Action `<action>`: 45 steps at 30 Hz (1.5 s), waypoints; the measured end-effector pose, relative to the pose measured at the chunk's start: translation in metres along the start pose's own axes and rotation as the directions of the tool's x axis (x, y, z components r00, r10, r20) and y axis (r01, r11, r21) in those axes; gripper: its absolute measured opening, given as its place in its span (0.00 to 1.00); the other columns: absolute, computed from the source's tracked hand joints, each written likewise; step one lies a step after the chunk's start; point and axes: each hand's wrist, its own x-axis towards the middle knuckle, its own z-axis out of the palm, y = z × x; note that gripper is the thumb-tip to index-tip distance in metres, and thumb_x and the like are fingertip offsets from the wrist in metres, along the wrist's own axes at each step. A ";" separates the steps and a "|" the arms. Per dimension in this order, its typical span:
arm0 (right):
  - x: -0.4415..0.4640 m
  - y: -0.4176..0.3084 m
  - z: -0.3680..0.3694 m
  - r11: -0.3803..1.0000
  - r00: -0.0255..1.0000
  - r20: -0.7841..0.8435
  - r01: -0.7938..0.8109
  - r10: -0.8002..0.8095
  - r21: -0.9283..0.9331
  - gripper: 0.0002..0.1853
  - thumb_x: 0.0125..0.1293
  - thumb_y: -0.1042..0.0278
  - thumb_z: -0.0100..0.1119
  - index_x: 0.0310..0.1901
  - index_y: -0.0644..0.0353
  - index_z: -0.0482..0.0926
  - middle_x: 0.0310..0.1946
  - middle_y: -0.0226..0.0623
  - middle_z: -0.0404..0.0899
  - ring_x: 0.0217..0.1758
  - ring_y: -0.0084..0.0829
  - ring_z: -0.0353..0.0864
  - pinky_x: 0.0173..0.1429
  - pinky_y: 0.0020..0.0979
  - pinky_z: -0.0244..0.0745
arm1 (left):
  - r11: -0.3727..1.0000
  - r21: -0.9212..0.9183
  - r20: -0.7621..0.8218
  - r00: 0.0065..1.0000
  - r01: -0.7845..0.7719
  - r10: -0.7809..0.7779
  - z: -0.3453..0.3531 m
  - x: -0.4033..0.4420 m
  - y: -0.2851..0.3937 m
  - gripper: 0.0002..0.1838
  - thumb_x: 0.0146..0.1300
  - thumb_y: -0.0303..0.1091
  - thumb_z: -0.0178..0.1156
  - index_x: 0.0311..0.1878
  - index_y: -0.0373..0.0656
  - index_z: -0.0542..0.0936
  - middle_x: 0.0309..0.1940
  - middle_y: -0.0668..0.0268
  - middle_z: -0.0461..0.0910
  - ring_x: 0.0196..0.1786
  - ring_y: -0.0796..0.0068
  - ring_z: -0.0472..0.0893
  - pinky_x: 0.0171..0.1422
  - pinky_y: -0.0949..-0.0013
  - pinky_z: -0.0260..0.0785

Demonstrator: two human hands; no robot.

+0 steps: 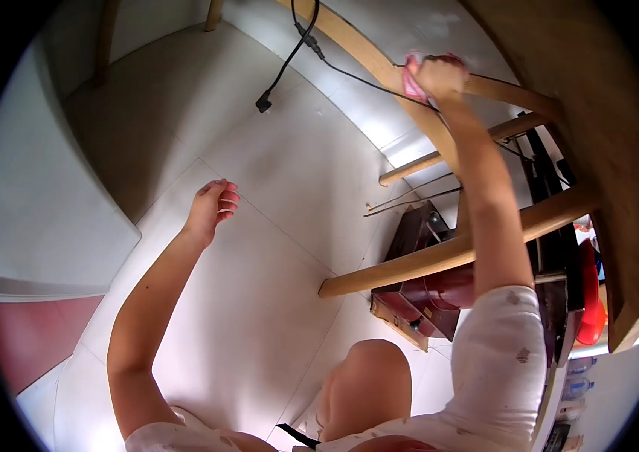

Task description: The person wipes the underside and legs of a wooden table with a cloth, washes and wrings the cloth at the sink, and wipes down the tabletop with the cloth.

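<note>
In the head view, my right hand (440, 77) is closed around a pink and white cloth (414, 78). It presses the cloth against the wooden frame (422, 120) of a piece of furniture at the upper right, and its outline is slightly blurred. A black cable (368, 83) passes close beneath this hand. My left hand (215, 207) hangs above the pale tiled floor (259, 248), its fingers loosely curled and a little apart, with nothing visible in them.
A black plug (263, 102) dangles at upper centre. Wooden legs, including a thick one (410, 264), jut in from the right near a dark red box (425, 297). A white rounded panel (48, 196) stands left. Plastic bottles (577, 388) and a red object (592, 297) lie right.
</note>
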 end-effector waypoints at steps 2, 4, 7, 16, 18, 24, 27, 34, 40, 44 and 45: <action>0.008 -0.021 0.016 0.998 0.999 -0.039 0.006 -0.003 0.062 0.27 0.58 0.47 0.35 0.20 0.56 0.81 0.21 0.39 0.79 0.24 0.35 0.79 0.34 0.37 0.70 | 0.999 0.035 -0.033 0.999 -0.027 0.028 -0.006 -0.002 0.003 0.10 0.61 0.39 0.44 0.33 0.47 0.72 0.25 0.72 0.72 0.28 0.82 0.70 0.34 0.76 0.61; 0.008 -0.032 0.025 0.994 0.998 -0.058 0.010 -0.004 0.112 0.27 0.58 0.47 0.35 0.20 0.57 0.80 0.20 0.38 0.79 0.24 0.35 0.79 0.34 0.36 0.70 | 0.997 0.070 -0.052 0.998 -0.036 0.039 -0.009 -0.007 0.005 0.09 0.61 0.38 0.44 0.33 0.46 0.72 0.25 0.71 0.72 0.28 0.81 0.70 0.34 0.76 0.61; 0.010 -0.022 0.032 0.992 0.976 -0.204 0.100 -0.082 0.077 0.27 0.58 0.45 0.38 0.22 0.59 0.79 0.20 0.39 0.78 0.24 0.37 0.78 0.35 0.36 0.71 | 0.995 0.095 -0.076 0.996 -0.032 0.039 -0.007 -0.015 0.010 0.08 0.58 0.36 0.44 0.33 0.46 0.72 0.26 0.72 0.72 0.29 0.82 0.70 0.36 0.76 0.61; -0.003 0.083 -0.015 0.931 0.904 0.249 0.365 -0.349 -0.019 0.25 0.47 0.53 0.58 0.47 0.53 0.67 0.43 0.40 0.74 0.49 0.39 0.73 0.57 0.46 0.59 | 0.995 0.047 0.082 0.993 -0.093 0.089 0.039 -0.042 0.019 0.08 0.58 0.36 0.45 0.33 0.46 0.72 0.25 0.72 0.72 0.27 0.83 0.70 0.35 0.77 0.62; -0.012 0.106 -0.032 0.961 0.920 0.309 0.270 -0.240 -0.059 0.21 0.54 0.55 0.50 0.49 0.53 0.68 0.45 0.40 0.74 0.50 0.39 0.73 0.58 0.49 0.56 | 0.994 0.045 0.102 0.990 -0.104 0.099 0.040 -0.045 0.022 0.08 0.58 0.37 0.45 0.33 0.45 0.72 0.25 0.72 0.72 0.27 0.83 0.70 0.34 0.77 0.62; -0.024 0.187 -0.046 0.993 0.964 0.264 0.050 -0.020 -0.105 0.16 0.55 0.62 0.49 0.43 0.61 0.70 0.38 0.45 0.76 0.42 0.42 0.76 0.46 0.37 0.70 | 0.995 0.059 0.111 0.991 -0.079 0.073 0.040 -0.039 0.022 0.08 0.58 0.37 0.46 0.32 0.46 0.72 0.24 0.72 0.72 0.26 0.83 0.70 0.34 0.77 0.61; -0.033 0.197 -0.038 0.953 0.981 0.032 0.195 -0.193 -0.230 0.11 0.55 0.70 0.47 0.39 0.61 0.72 0.34 0.47 0.76 0.40 0.43 0.76 0.43 0.37 0.71 | 0.997 0.027 0.096 0.993 -0.072 0.069 0.041 -0.028 0.014 0.08 0.58 0.37 0.46 0.32 0.46 0.72 0.24 0.72 0.72 0.26 0.83 0.69 0.33 0.77 0.61; -0.031 0.188 -0.029 0.949 0.992 0.003 0.125 -0.129 -0.288 0.07 0.52 0.76 0.48 0.34 0.61 0.72 0.31 0.45 0.77 0.36 0.42 0.77 0.40 0.39 0.72 | 0.998 0.060 0.105 0.994 0.021 -0.028 0.040 -0.008 -0.006 0.08 0.59 0.36 0.45 0.32 0.46 0.72 0.24 0.72 0.71 0.26 0.82 0.69 0.32 0.77 0.62; -0.021 0.170 -0.014 0.944 0.992 0.083 0.116 -0.094 -0.310 0.09 0.57 0.68 0.45 0.36 0.61 0.74 0.31 0.41 0.79 0.34 0.40 0.80 0.36 0.41 0.74 | 0.997 0.061 0.031 0.998 0.054 -0.056 0.019 0.000 -0.011 0.08 0.58 0.37 0.45 0.31 0.46 0.72 0.23 0.72 0.71 0.26 0.82 0.69 0.33 0.77 0.61; -0.006 0.072 0.000 0.904 0.967 0.127 0.251 -0.220 -0.347 0.09 0.56 0.68 0.44 0.33 0.57 0.75 0.32 0.39 0.80 0.33 0.37 0.80 0.31 0.47 0.71 | 0.997 0.041 -0.030 0.997 0.066 -0.065 0.002 0.000 -0.010 0.08 0.57 0.38 0.46 0.31 0.45 0.72 0.23 0.72 0.71 0.27 0.82 0.69 0.33 0.77 0.61; 0.005 0.050 0.023 0.918 0.972 0.126 0.229 -0.198 -0.324 0.09 0.55 0.68 0.45 0.34 0.57 0.75 0.32 0.37 0.80 0.33 0.38 0.80 0.31 0.47 0.71 | 0.997 0.040 -0.048 0.997 0.063 -0.061 0.000 -0.001 -0.007 0.08 0.57 0.38 0.46 0.31 0.45 0.72 0.23 0.72 0.71 0.27 0.82 0.69 0.33 0.77 0.61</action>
